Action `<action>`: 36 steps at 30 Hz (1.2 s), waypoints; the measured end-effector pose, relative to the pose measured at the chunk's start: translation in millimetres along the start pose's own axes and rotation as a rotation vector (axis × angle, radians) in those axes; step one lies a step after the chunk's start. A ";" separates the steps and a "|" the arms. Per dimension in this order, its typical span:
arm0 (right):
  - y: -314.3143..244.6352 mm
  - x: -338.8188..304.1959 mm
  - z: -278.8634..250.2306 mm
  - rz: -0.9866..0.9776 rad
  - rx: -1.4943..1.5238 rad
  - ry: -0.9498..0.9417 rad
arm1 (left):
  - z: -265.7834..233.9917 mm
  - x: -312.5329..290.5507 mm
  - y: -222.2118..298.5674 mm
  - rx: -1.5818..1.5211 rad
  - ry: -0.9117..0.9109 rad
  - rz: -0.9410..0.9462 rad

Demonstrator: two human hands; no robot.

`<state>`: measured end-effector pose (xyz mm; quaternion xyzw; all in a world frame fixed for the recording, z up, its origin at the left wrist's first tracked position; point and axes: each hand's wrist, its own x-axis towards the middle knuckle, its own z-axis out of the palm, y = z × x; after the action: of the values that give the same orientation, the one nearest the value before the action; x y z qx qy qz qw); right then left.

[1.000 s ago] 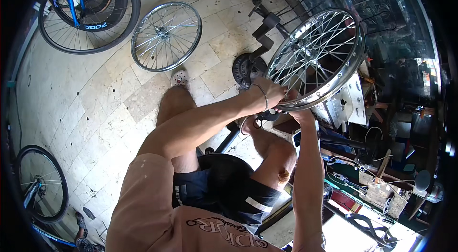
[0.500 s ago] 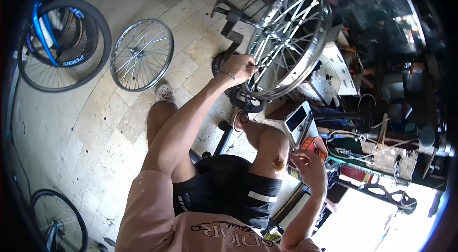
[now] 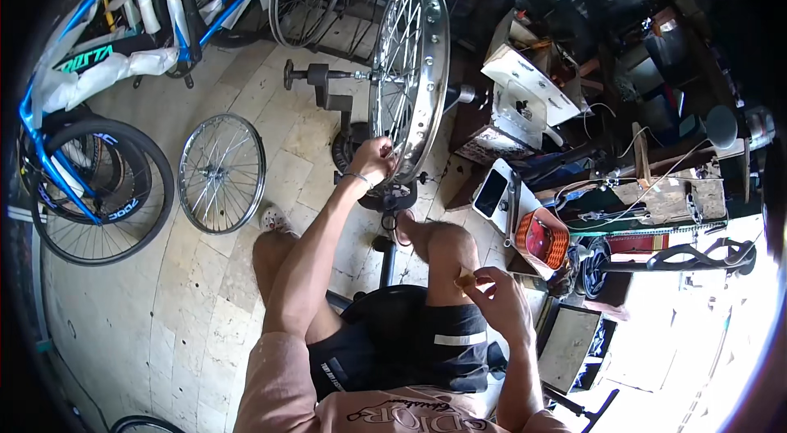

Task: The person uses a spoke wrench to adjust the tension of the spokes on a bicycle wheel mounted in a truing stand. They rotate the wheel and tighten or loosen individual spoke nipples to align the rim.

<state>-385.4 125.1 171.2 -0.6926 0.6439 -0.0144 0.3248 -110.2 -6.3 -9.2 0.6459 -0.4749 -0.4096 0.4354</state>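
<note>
A silver spoked bicycle wheel rim [image 3: 428, 81] stands upright in a dark truing stand [image 3: 328, 89] in front of me. My left hand [image 3: 373, 161] is closed against the lower near side of this wheel, with its fingertips among the spokes by the rim. What it pinches is too small to make out. Above my right knee, my right hand [image 3: 502, 302] is closed, with thumb and fingers on a small yellowish-brown piece [image 3: 467, 279] resting on the leg.
To the right, a white board holds a phone [image 3: 492, 192] and an orange basket [image 3: 543, 238] with red contents. A cluttered workbench [image 3: 656, 187] lies beyond. Another spoked wheel [image 3: 221, 175] lies on the tiled floor at left, near a blue bicycle frame [image 3: 61, 163] and tyred wheels.
My right hand has moved from beside the orange basket to the brownish piece on my leg. My left hand stays at the wheel's lower rim. The view has shifted to the right.
</note>
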 end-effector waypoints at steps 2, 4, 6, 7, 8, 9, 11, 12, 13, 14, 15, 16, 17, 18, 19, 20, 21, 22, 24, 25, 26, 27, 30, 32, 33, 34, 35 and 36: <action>2.1 -2.1 1.3 -0.020 0.002 0.053 | 8.3 1.9 -2.1 -0.188 -0.049 -0.090; 2.1 -5.5 -0.5 -0.005 0.036 0.080 | 18.1 3.1 -1.9 -0.257 -0.070 -0.109; -10.3 -4.4 -3.0 -0.036 0.124 0.048 | 4.6 11.4 -23.6 -0.277 -0.061 -0.113; -18.0 -5.7 -7.5 -0.051 0.163 0.034 | -2.7 13.1 -30.0 -0.198 -0.046 -0.072; -28.1 -7.0 -17.1 -0.091 0.269 -0.021 | -7.0 12.5 -33.0 -0.256 -0.029 -0.072; -34.5 -14.3 -32.7 -0.178 0.421 -0.064 | -1.1 7.3 -20.3 -0.261 -0.033 -0.072; -60.6 -34.8 -55.2 -0.435 0.912 -0.076 | 1.0 0.4 -5.8 -0.240 -0.070 -0.101; -76.9 -39.8 -66.3 -0.723 1.074 -0.083 | 3.0 -1.2 -1.0 -0.180 -0.086 -0.099; -88.0 -41.2 -77.5 -0.927 1.248 -0.196 | 6.3 -9.7 17.3 -0.301 -0.091 -0.133; -97.7 -42.9 -84.1 -1.018 1.308 -0.222 | 15.4 -11.5 20.4 -0.243 -0.100 -0.113; -109.0 -45.5 -89.5 -1.127 1.378 -0.269 | 12.9 -10.8 25.2 -0.173 -0.083 -0.081; -120.3 -47.1 -93.0 -1.239 1.454 -0.333 | 10.5 -11.3 19.5 -0.217 -0.066 -0.073; -128.7 -44.5 -94.7 -1.323 1.478 -0.370 | 6.7 -5.2 8.0 -0.212 -0.077 -0.045; -138.4 -42.0 -94.8 -1.411 1.506 -0.418 | -0.7 0.6 -6.9 -0.143 -0.046 -0.007; -142.6 -43.4 -93.9 -1.395 1.518 -0.400 | -9.0 5.9 -23.5 -0.072 -0.014 0.024; -146.8 -42.3 -92.9 -1.408 1.532 -0.421 | -21.9 12.8 -40.0 -0.030 0.042 0.056; -143.8 -40.8 -92.4 -1.381 1.522 -0.412 | -11.9 8.3 -32.3 -0.070 0.020 0.036; -137.7 -39.6 -94.4 -1.366 1.503 -0.423 | 5.7 -2.6 -12.1 -0.120 -0.018 0.013; -133.3 -41.6 -96.8 -1.306 1.485 -0.324 | 11.3 -9.0 4.7 -0.146 -0.043 0.006; -131.1 -44.8 -95.1 -1.241 1.471 -0.205 | 11.8 -9.5 6.7 -0.138 -0.047 0.018; -127.7 -48.4 -92.6 -1.174 1.453 -0.087 | 13.5 -10.8 8.5 -0.130 -0.051 0.029; -124.1 -50.8 -90.8 -1.114 1.429 0.026 | 14.7 -9.8 6.1 -0.120 -0.065 0.012; -92.5 -28.4 -71.3 -0.793 0.985 0.211 | -21.5 -7.9 -23.6 -0.051 -0.013 0.017; -48.7 -9.3 -46.2 -0.437 0.475 0.258 | -17.5 -9.1 -33.3 -0.185 -0.072 -0.015; -2.9 -4.0 -24.9 -0.338 0.365 0.227 | -3.4 -13.7 -23.0 -0.339 -0.115 -0.070; 32.3 -11.8 -8.6 -0.066 0.218 0.065 | -1.2 -13.4 -30.0 -0.153 -0.079 0.016; 90.3 -28.0 15.9 0.001 -0.005 0.013 | 4.1 -14.4 -22.0 -0.151 -0.118 -0.043; 106.1 -43.3 21.6 0.226 -0.097 -0.273 | 2.6 -19.8 -15.2 -0.174 -0.099 -0.044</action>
<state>-476.9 177.7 121.7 -0.6262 0.6675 0.1475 0.3750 -112.9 15.0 -22.1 0.5949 -0.4443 -0.4902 0.4565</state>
